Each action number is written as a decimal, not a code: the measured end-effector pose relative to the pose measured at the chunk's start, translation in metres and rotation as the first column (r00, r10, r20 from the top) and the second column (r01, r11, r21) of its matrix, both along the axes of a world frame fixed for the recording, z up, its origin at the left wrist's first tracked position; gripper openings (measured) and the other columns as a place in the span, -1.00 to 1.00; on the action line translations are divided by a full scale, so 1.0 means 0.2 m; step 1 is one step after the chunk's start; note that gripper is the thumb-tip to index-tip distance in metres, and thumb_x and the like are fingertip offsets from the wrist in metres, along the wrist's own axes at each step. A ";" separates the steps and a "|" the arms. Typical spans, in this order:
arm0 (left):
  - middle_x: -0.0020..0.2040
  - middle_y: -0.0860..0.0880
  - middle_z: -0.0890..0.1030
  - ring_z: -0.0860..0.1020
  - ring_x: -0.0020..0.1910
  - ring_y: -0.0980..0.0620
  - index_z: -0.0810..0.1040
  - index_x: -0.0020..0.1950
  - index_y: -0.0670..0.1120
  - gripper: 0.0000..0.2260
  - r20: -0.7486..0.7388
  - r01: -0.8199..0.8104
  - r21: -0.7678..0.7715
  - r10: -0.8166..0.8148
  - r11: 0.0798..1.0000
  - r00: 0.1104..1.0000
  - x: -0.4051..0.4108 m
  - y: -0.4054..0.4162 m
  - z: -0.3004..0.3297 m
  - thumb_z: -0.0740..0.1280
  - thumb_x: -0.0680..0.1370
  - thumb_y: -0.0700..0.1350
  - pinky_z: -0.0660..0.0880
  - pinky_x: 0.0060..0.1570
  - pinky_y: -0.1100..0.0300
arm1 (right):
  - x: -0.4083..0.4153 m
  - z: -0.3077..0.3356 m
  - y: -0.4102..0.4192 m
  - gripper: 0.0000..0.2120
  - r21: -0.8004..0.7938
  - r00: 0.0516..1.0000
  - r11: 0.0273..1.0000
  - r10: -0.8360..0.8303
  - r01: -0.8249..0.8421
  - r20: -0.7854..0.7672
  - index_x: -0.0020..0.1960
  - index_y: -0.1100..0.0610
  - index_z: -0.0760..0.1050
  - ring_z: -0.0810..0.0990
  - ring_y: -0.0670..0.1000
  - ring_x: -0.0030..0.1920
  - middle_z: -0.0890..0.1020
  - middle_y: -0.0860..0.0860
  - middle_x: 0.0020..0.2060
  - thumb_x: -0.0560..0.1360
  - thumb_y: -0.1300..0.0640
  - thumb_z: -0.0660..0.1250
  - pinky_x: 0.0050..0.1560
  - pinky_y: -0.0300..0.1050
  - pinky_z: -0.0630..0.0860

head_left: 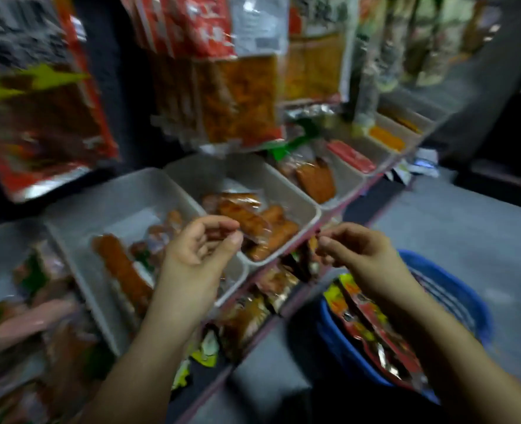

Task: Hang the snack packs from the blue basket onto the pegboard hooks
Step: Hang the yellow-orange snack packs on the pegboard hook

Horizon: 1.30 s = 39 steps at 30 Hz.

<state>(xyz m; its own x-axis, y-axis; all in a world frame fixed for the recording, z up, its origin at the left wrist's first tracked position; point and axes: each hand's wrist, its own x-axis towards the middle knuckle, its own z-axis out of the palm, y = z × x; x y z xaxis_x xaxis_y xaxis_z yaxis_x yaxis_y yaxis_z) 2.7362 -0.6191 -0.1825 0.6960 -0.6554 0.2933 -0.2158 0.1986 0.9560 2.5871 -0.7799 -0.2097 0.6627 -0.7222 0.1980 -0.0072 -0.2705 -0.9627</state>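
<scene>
Two bare hands are raised side by side over a row of bins. The left hand [202, 243] has its fingers curled inward with the thumb tip close to the index finger; nothing can be made out between them, and motion blur leaves it unclear whether it pinches anything. The right hand [357, 249] is curled the same way, fingertips pointing toward the left hand, and no pack shows in it either; whether it grips something small I cannot tell.

Below the right forearm sits the blue basket [454, 289] on the grey floor [467, 215], and in it lie several snack packs [372, 325] in red, yellow and silver foil, stacked loosely and leaning toward the basket's near wall.

Ahead of the hands, pale plastic bins [124, 194] stand in a line along a shelf, each holding orange-brown wrapped snacks. Above them hang rows of packs: a large red and brown bag [39, 117] at the left, and clear packs with orange contents [240, 99] in the middle, with more hanging to the right. The hooks themselves are hidden behind the packs. More foil packs [247, 316] lie along the shelf's front edge, just beside the basket
</scene>
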 end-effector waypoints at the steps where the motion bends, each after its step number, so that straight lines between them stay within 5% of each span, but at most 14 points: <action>1: -0.25 0.06 0.60 0.55 -0.28 0.24 0.56 -0.13 -0.04 -0.86 -0.016 0.051 0.015 -0.051 0.999 0.999 -0.06 -0.07 -0.04 0.35 0.49 -0.29 0.48 -0.28 0.43 | -0.11 -0.04 -0.06 -0.92 0.017 0.998 0.998 -0.055 0.056 -0.028 -0.14 0.23 0.57 0.48 -0.19 -0.48 0.60 -0.08 -0.49 0.51 0.31 0.31 -0.40 -0.41 0.43; 7: -0.24 -0.02 0.58 0.54 -0.33 0.30 0.54 -0.12 -0.13 -0.85 -0.190 0.258 0.157 -0.227 0.953 0.955 -0.36 -0.54 -0.44 0.30 0.50 -0.38 0.44 -0.26 0.50 | -0.59 -0.44 -0.46 -0.91 0.038 0.906 0.939 -0.319 0.342 -0.279 -0.13 0.27 0.57 0.43 -0.23 -0.48 0.56 0.05 -0.38 0.52 0.29 0.32 -0.39 -0.39 0.39; 10: -0.23 -0.08 0.55 0.52 -0.35 0.22 0.52 -0.13 -0.10 -0.83 -0.276 0.321 0.263 -0.248 0.910 0.929 -0.46 -0.80 -0.72 0.29 0.51 -0.37 0.42 -0.31 0.48 | -0.73 -0.73 -0.66 -0.92 -0.048 0.799 0.923 -0.356 0.383 -0.484 -0.15 0.21 0.57 0.49 -0.11 -0.38 0.55 0.01 -0.40 0.51 0.25 0.34 -0.32 -0.22 0.42; 12: -0.25 -0.07 0.53 0.49 -0.34 0.16 0.51 -0.15 -0.08 -0.82 -0.339 0.350 0.335 -0.234 0.875 0.911 -0.53 -0.95 -0.92 0.29 0.52 -0.35 0.42 -0.32 0.43 | -0.80 -0.92 -0.76 -0.92 -0.176 0.686 0.924 -0.372 0.340 -0.625 -0.06 0.14 0.59 0.57 -0.03 -0.23 0.61 -0.02 -0.29 0.47 0.14 0.40 -0.23 -0.17 0.41; 15: -0.26 -0.06 0.54 0.47 -0.33 0.10 0.51 -0.15 -0.10 -0.85 -0.369 0.349 0.419 -0.194 0.838 0.909 -0.63 -1.15 -1.17 0.30 0.53 -0.34 0.43 -0.30 0.39 | -0.84 -1.14 -0.92 -0.60 -0.277 0.581 0.928 -0.371 0.248 -0.724 0.20 0.15 0.52 0.59 0.10 0.09 0.64 0.08 0.08 0.43 0.01 0.44 0.03 -0.08 0.48; 18: 0.00 -0.19 0.59 0.53 -0.17 0.00 0.48 0.03 -0.15 -0.87 -0.405 0.355 0.511 -0.145 0.783 0.903 -0.71 -1.34 -1.37 0.33 0.52 -0.30 0.50 -0.07 0.14 | -0.87 -1.30 -1.04 -0.40 -0.298 0.505 0.947 -0.317 0.122 -0.803 0.38 0.11 0.37 0.45 0.13 0.29 0.46 0.11 0.33 0.42 -0.09 0.41 0.24 -0.05 0.42; 22: 0.32 -0.11 0.47 0.54 0.13 -0.07 0.21 0.46 -0.16 -0.43 -0.498 0.381 0.569 -0.064 0.729 0.865 -0.79 -1.54 -1.53 0.37 0.52 -0.14 0.46 0.21 0.01 | -0.90 -1.42 -1.08 -0.58 -0.438 0.393 0.899 -0.406 0.011 -0.825 0.36 0.00 0.38 0.48 0.09 0.29 0.44 -0.02 0.38 0.52 -0.05 0.22 0.14 -0.01 0.51; 25: 0.41 -0.13 0.38 0.45 0.30 -0.16 0.15 0.50 -0.16 -0.33 -0.502 0.312 0.596 0.040 0.740 0.864 -0.81 -1.67 -1.58 0.40 0.50 -0.07 0.39 0.31 -0.11 | -0.91 -1.43 -1.09 -0.74 -0.551 0.381 0.834 -0.515 0.017 -0.768 0.17 0.03 0.51 0.59 0.08 0.11 0.60 -0.07 0.18 0.56 0.03 0.15 -0.07 -0.07 0.53; 29: 0.25 -0.21 0.54 0.52 0.21 -0.23 0.41 0.33 -0.21 -0.55 -0.515 0.270 0.582 0.091 0.767 0.852 -0.80 -1.72 -1.58 0.41 0.48 -0.19 0.44 0.24 -0.16 | -0.88 -1.36 -1.07 -0.75 -0.531 0.401 0.837 -0.534 0.130 -0.744 0.09 0.07 0.54 0.61 0.16 -0.06 0.65 0.04 -0.01 0.57 0.03 0.14 -0.20 -0.05 0.43; 32: -0.21 0.00 0.67 0.61 -0.17 -0.04 0.58 -0.10 -0.05 -0.88 -0.535 0.204 0.454 0.082 0.867 0.841 -0.73 -1.58 -1.54 0.38 0.47 -0.27 0.56 -0.14 0.11 | -0.83 -1.28 -1.00 -0.79 -0.493 0.487 0.855 -0.503 0.161 -0.714 0.02 0.06 0.55 0.60 0.19 -0.06 0.64 0.07 -0.08 0.56 0.02 0.17 -0.20 -0.02 0.43; 35: -0.41 0.08 0.62 0.57 -0.44 0.12 0.55 -0.24 -0.09 -0.81 -0.528 0.089 0.374 0.133 0.923 0.839 -0.62 -1.35 -1.49 0.31 0.45 -0.37 0.50 -0.43 0.28 | -0.75 -1.22 -0.91 -0.74 -0.444 0.585 0.887 -0.430 0.130 -0.688 0.04 -0.03 0.55 0.59 0.06 0.04 0.61 -0.08 0.03 0.56 -0.11 0.15 -0.12 -0.07 0.45; 39: -0.45 0.11 0.58 0.53 -0.45 0.09 0.52 -0.28 -0.07 -0.78 -0.511 -0.027 0.412 0.255 0.911 0.821 -0.51 -1.10 -1.52 0.23 0.41 -0.37 0.45 -0.42 0.21 | -0.63 -1.23 -0.84 -0.50 -0.313 0.539 0.950 -0.255 -0.017 -0.803 0.15 -0.14 0.54 0.54 0.01 0.18 0.58 -0.13 0.16 0.48 -0.37 0.00 0.01 -0.13 0.45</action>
<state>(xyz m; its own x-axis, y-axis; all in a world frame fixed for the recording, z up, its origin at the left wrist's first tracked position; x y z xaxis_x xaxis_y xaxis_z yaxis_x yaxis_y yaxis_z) 2.6341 -0.8386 -0.4859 0.7563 -0.5142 -0.4046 0.3634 -0.1842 0.9133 2.4610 -0.9473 -0.4567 0.5364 -0.8185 -0.2055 -0.8098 -0.4306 -0.3986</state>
